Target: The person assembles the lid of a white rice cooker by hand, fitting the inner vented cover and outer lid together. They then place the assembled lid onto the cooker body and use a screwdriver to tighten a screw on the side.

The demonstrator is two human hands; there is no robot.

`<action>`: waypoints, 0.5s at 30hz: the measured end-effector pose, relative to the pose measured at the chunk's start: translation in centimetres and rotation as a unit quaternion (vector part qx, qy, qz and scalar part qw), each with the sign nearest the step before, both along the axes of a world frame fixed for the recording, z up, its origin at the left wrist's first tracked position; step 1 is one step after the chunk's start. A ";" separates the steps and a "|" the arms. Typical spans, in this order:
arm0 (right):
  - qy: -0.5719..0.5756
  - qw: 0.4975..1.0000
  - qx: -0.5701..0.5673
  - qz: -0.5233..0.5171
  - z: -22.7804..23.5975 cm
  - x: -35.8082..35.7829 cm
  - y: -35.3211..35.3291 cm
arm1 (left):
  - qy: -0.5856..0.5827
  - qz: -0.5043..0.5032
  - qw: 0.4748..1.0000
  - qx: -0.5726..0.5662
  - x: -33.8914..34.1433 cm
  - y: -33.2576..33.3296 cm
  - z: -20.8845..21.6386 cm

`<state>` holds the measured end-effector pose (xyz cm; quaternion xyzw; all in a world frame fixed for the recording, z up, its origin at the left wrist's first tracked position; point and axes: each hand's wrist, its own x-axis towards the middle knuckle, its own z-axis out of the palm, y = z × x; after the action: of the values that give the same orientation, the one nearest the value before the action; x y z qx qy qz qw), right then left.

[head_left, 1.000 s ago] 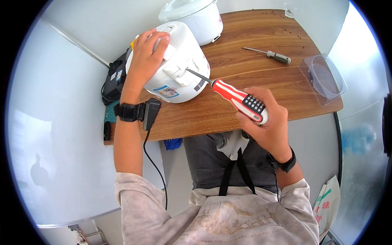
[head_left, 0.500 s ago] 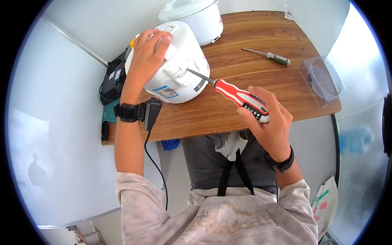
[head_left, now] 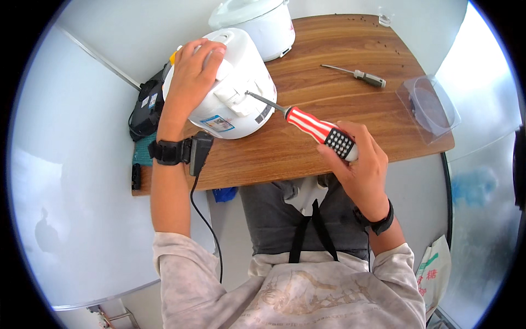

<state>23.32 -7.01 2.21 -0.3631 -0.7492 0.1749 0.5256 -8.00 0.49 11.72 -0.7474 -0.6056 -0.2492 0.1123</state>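
Observation:
A white rice cooker (head_left: pixel 249 118) stands tilted on the wooden table at the far left. My left hand (head_left: pixel 194 71) is closed over its upper part, fingers bent around the lid handle area. My right hand (head_left: pixel 361 159) grips the end of a screwdriver (head_left: pixel 312 125) with a red-and-white striped handle and a dark starred patch. The metal shaft points up and left, and its tip meets the cooker's side beside a white raised fitting. Whether the tip sits in a screw is too small to tell.
A second white rice cooker (head_left: pixel 257 33) stands behind. A grey-handled screwdriver (head_left: pixel 367 78) lies farther right, near a clear plastic tray (head_left: pixel 433 109). Small dark screws (head_left: pixel 383 44) are scattered at the back right, by a small clear cup (head_left: pixel 384 20). A black bag (head_left: pixel 147 112) sits at left.
The screwdriver's handle has turned in my right hand, so its starred patch now faces up. The tip stays at the same spot on the cooker, and my left hand keeps its place.

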 end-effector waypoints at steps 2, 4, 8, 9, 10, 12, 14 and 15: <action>-0.013 1.000 -0.027 -0.006 0.1 0.2 0.2 | 0.002 0.007 1.000 -0.001 0.0 -0.1 0.1; -0.031 0.996 -0.081 -0.008 0.2 0.2 0.3 | 0.007 0.007 1.000 0.001 -0.1 -0.1 0.1; 0.045 0.979 -0.189 0.058 1.0 0.0 -0.2 | 0.013 -0.001 1.000 0.010 -0.2 -0.1 0.0; 0.038 0.983 -0.170 0.058 0.8 0.1 -0.2 | 0.011 -0.001 1.000 0.012 -0.1 -0.1 0.0; 0.031 0.986 -0.151 0.056 0.5 0.1 -0.3 | 0.008 0.000 1.000 0.011 0.0 -0.1 0.0; 0.001 0.994 -0.100 0.040 0.1 -0.1 -0.1 | 0.002 0.003 1.000 0.007 0.1 -0.2 0.0; -0.014 0.998 -0.052 0.021 0.1 -0.1 0.1 | 0.001 0.009 1.000 0.005 0.1 -0.2 0.1; -0.015 0.999 -0.031 0.009 0.1 -0.1 0.2 | 0.001 0.011 1.000 0.004 0.1 -0.3 0.1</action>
<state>23.20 -6.79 2.30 -0.3746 -0.7543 0.1973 0.5017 -7.87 0.22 11.82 -0.7402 -0.6131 -0.2496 0.1182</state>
